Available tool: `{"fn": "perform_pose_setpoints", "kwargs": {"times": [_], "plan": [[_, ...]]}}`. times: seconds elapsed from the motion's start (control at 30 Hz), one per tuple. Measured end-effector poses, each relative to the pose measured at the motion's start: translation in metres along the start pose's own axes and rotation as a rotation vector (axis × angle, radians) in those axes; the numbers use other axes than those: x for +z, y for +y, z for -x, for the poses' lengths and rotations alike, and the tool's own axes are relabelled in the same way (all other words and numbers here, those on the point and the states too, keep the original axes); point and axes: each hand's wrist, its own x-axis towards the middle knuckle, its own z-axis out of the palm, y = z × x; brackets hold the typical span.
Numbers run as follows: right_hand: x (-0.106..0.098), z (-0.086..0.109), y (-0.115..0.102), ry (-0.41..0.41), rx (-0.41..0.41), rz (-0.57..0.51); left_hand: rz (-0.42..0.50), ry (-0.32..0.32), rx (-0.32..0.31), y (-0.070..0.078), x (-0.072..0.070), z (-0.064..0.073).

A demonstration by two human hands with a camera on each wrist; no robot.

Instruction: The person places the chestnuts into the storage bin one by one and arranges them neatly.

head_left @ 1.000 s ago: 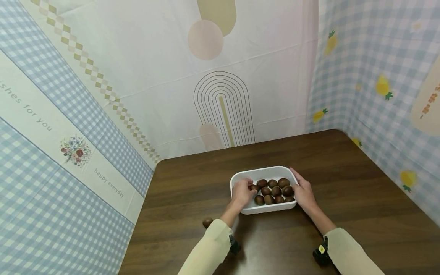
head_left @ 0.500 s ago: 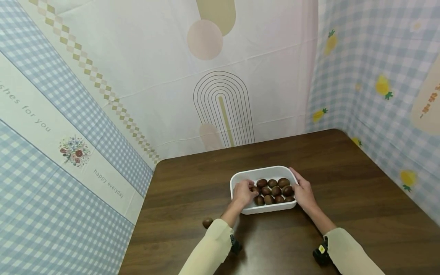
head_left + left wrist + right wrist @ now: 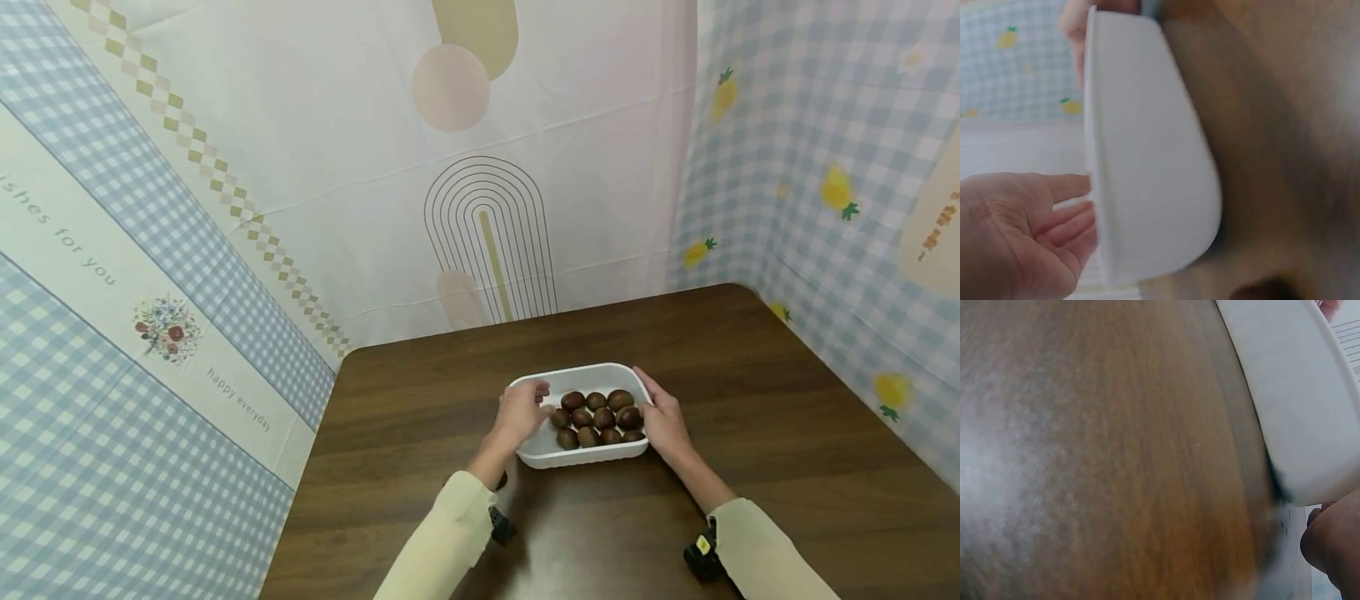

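A white rectangular tub [image 3: 581, 455] holds several brown egg-shaped fruits [image 3: 603, 418], grouped toward its right and middle; their exact kind is unclear. My right hand [image 3: 666, 423] grips the tub's right end, thumb over the rim. At the left end, my left hand [image 3: 519, 412] hovers over the rim with nothing held, its fingers loosely extended; the left wrist view shows the bare palm and spread thumb beside the tub's wall [image 3: 1147, 150]. One more brown fruit [image 3: 502, 481] lies on the table, mostly hidden behind my left wrist.
The tub stands on a dark wooden table [image 3: 405, 408]. Patterned cloth hangs behind it and along both sides. A small black device [image 3: 502, 527] is strapped to the left wrist, another [image 3: 702, 557] to the right.
My left hand has let go of a fruit in the tub and drawn back left to the rim. The loose fruit on the table is now mostly covered by that arm. The right hand keeps its grip.
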Motion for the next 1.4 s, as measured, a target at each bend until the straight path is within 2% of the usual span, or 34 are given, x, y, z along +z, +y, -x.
{"fn": "perform_pose_setpoints", "kwargs": {"times": [0.13, 0.3, 0.43, 0.57, 0.67, 0.8, 1.0, 1.2, 1.4], "plan": [[0.001, 0.0, 0.001, -0.003, 0.013, 0.004, 0.073, -0.009, 0.027, -0.01, -0.025, -0.002], [0.001, 0.0, 0.0, 0.004, 0.005, 0.006, 0.141, 0.007, 0.105, -0.039, -0.063, 0.002], [0.001, -0.001, -0.001, 0.007, -0.007, 0.014, 0.184, 0.055, 0.14, -0.067, -0.091, 0.012], [0.002, -0.002, 0.001, 0.004, -0.007, 0.032, 0.272, 0.097, 0.118, -0.094, -0.106, 0.029], [0.001, -0.002, 0.002, 0.008, -0.01, 0.033, 0.345, 0.123, 0.086, -0.114, -0.107, 0.045], [0.0, -0.002, 0.003, 0.011, -0.015, 0.032, 0.404, 0.15, 0.062, -0.136, -0.101, 0.068], [0.0, -0.002, 0.003, 0.007, -0.016, 0.028, 0.466, 0.142, 0.023, -0.159, -0.088, 0.1], [0.001, -0.002, 0.002, 0.005, -0.014, 0.026, 0.513, 0.121, 0.01, -0.171, -0.07, 0.124], [0.002, -0.001, 0.001, 0.008, -0.003, 0.027, 0.536, 0.08, -0.026, -0.169, -0.054, 0.141]]}}
